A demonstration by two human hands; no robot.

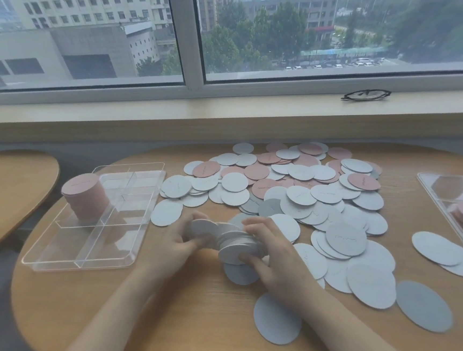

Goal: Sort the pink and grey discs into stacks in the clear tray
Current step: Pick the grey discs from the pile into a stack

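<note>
A loose pile of pink and grey discs (302,187) covers the middle and right of the round wooden table. Both hands hold a bunch of grey discs (233,241) just above the table in front of me. My left hand (180,240) grips its left side, and my right hand (271,251) grips its right side with fingers curled over the top. To the left lies the clear tray (82,263), divided into compartments. A tall stack of pink discs (84,199) stands in its far left compartment.
A second clear tray (431,181) with pink discs sits at the table's right edge. Loose grey discs (423,305) lie near the front right. Another wooden table (1,197) stands to the left. Black glasses (366,94) rest on the windowsill.
</note>
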